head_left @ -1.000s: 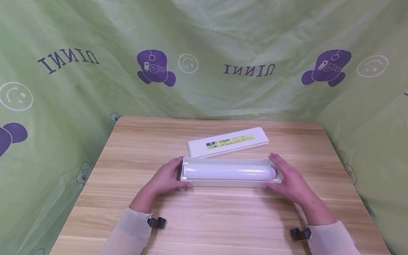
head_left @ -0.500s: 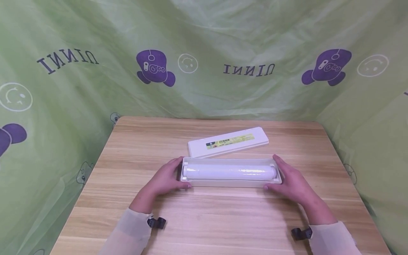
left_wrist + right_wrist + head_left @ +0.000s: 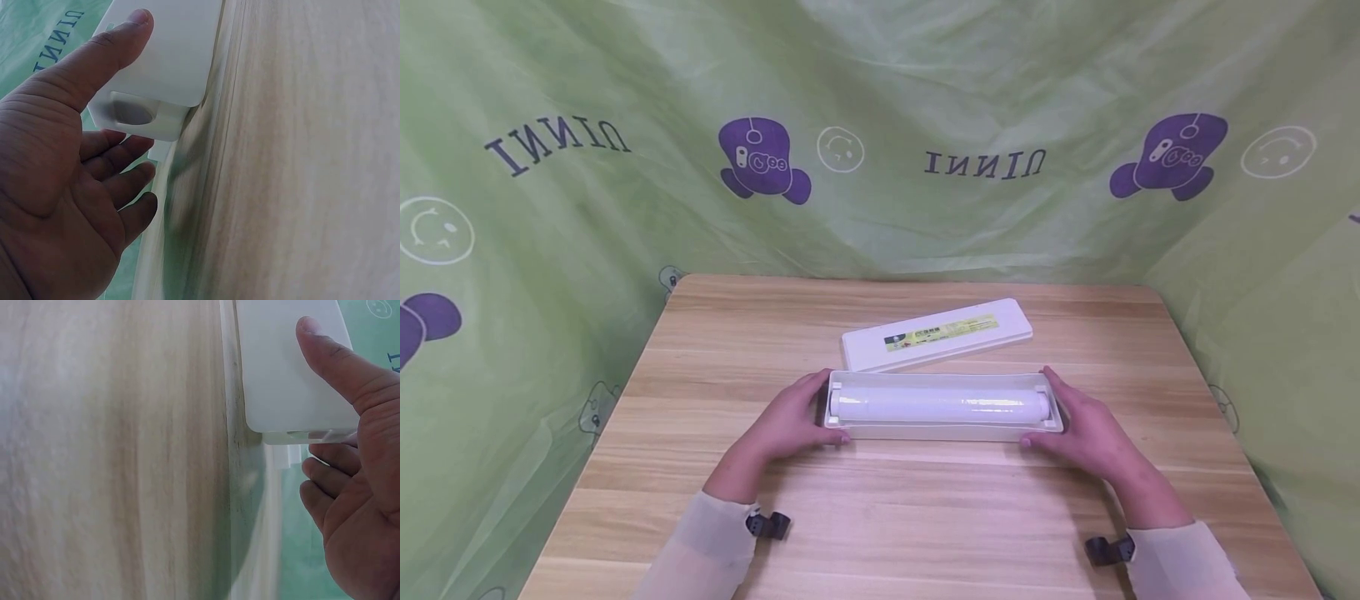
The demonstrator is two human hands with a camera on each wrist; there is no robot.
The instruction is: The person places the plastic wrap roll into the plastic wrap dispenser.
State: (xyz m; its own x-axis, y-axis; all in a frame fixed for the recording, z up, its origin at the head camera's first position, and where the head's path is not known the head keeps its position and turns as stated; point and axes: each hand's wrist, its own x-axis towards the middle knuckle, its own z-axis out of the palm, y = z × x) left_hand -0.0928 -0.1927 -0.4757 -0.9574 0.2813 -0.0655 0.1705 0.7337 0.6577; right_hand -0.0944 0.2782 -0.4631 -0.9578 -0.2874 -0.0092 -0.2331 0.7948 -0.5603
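A long white dispenser box sits lengthwise on the table with its top off. Inside lies a shiny white roll of cling film, which spans nearly the whole length. My left hand holds the left end, thumb on the front wall and fingers bent around toward the back. At the other end my right hand grips the box the same way. In the left wrist view the box's end shows a round recess between thumb and fingers. The right wrist view has the thumb against the smooth front wall.
Behind the box, slightly angled, lies its white lid with a yellow-green label. The wooden table has rounded back corners. Green curtain with purple prints surrounds it on the back and both sides.
My right hand has shifted very slightly outward along the box's right end, its index fingertip moving right. The box, roll, lid and left hand stay in place.
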